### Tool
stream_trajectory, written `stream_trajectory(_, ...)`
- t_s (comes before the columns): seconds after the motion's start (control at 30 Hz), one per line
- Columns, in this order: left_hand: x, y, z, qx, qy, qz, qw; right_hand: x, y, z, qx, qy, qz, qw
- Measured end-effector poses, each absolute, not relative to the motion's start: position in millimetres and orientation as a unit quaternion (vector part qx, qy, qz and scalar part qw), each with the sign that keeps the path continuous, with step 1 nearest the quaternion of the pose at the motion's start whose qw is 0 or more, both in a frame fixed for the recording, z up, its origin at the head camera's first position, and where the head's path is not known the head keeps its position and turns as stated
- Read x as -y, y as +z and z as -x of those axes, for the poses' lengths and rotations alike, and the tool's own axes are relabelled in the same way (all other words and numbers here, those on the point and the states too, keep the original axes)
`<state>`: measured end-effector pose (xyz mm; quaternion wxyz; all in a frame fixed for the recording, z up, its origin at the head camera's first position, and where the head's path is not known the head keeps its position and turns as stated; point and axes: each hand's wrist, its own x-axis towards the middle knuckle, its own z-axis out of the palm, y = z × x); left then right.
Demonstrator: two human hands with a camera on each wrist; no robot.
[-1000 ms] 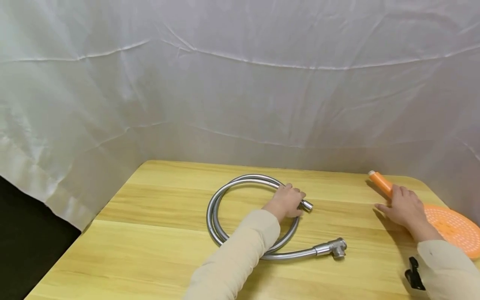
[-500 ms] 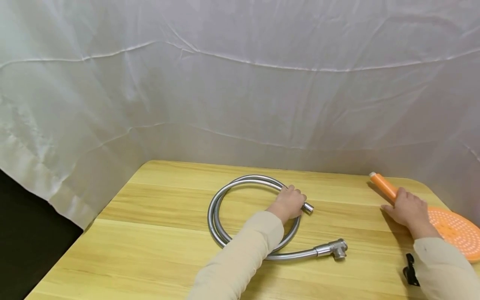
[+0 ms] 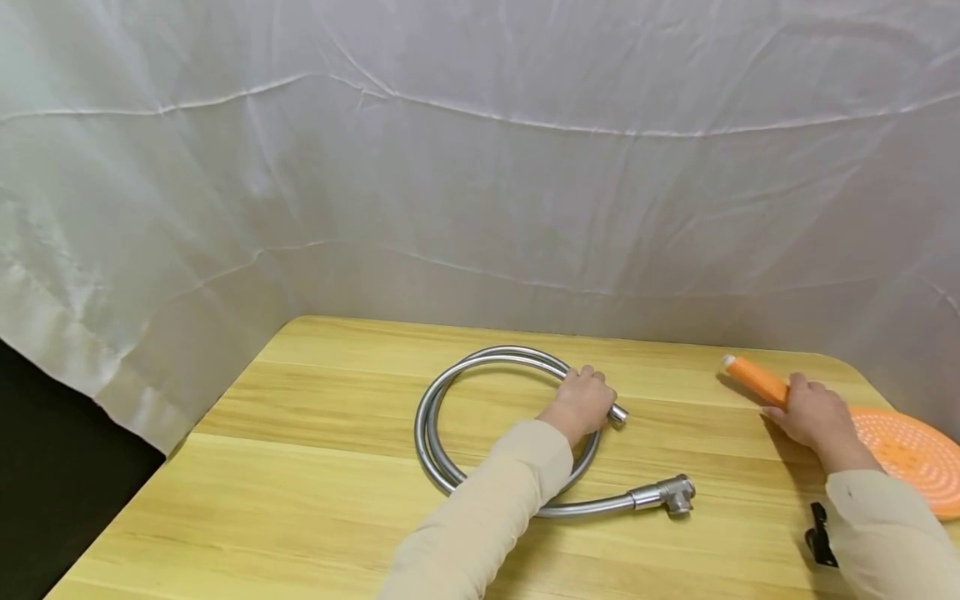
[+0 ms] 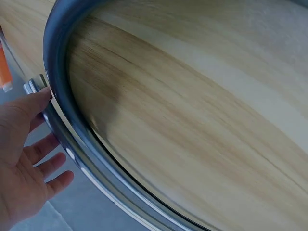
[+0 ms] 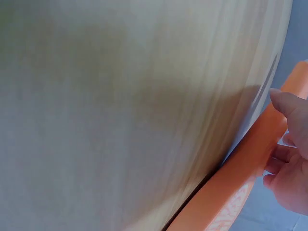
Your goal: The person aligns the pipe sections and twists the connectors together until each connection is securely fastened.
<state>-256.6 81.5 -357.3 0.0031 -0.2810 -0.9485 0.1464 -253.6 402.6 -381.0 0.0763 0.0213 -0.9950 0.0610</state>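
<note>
A silver metal shower hose point(image 3: 424, 417) lies coiled on the wooden table. My left hand point(image 3: 581, 402) pinches it close to one chrome end point(image 3: 618, 415); in the left wrist view the thumb and index finger of that hand point(image 4: 19, 159) meet at the hose while the other fingers spread below. The hose's other end carries a metal tee-shaped fitting point(image 3: 678, 494) pointing right. At the right, an orange shower head point(image 3: 911, 458) has its round perforated face up. My right hand point(image 3: 816, 417) grips its handle point(image 3: 757, 381), thumb on one side and fingers point(image 5: 284, 156) on the other.
A black bracket-like piece point(image 3: 819, 537) lies beside the right sleeve, partly hidden by it. Pale grey cloth point(image 3: 480, 192) hangs behind and to the left of the table point(image 3: 285, 508). A dark area shows past the table's left edge.
The shower head's handle has swung leftward and its tip has dropped a little in the right hand's grip. The left hand's fingers have drawn in around the hose near its end.
</note>
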Motion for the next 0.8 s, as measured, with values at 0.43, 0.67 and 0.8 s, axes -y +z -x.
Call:
stream_trajectory(0.43,-75,-358,262,0.946,0.119,0.298,0.038,-396,-384,253,0.990,0.042,-0.107,0.080)
stream_trajectory(0.67,-68,-355,266,0.943,0.060,0.323,0.049,-396,-389,253,0.985,0.048,-0.145,0.085)
stream_trajectory(0.8,-65,-355,269,0.936,0.026,0.347,0.048,-397,-390,252,0.981,0.045,-0.169,0.089)
